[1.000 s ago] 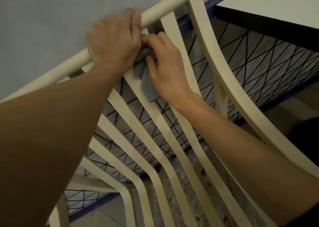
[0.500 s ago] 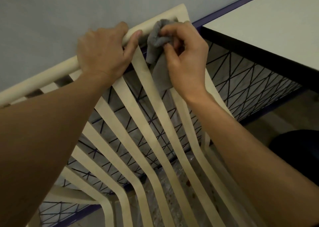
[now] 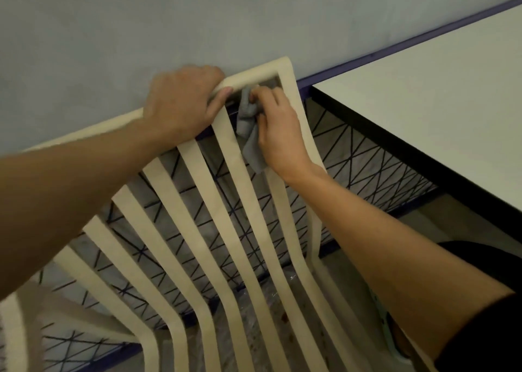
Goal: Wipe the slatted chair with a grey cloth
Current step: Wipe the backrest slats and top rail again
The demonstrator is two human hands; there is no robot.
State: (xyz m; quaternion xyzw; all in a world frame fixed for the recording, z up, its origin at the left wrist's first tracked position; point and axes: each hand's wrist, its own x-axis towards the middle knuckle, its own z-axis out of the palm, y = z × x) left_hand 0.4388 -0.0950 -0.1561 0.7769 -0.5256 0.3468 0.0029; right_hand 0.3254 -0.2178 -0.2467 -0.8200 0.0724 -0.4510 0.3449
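Note:
The cream slatted chair (image 3: 243,202) fills the view, its back slats running from the top rail down toward me. My left hand (image 3: 180,106) grips the top rail, fingers wrapped over it. My right hand (image 3: 278,131) pinches a small grey cloth (image 3: 250,128) and presses it against the top of the second slat from the right, just under the rail. Part of the cloth hangs loose below my fingers.
A grey wall (image 3: 141,26) stands right behind the chair. A white table top (image 3: 437,94) with a dark edge is at the right, with black wire mesh (image 3: 358,159) beneath it. Speckled floor (image 3: 282,329) shows between the slats.
My right hand has shifted the cloth from a middle slat toward the right end of the rail. The view has pulled back, and my left hand keeps its grip on the rail.

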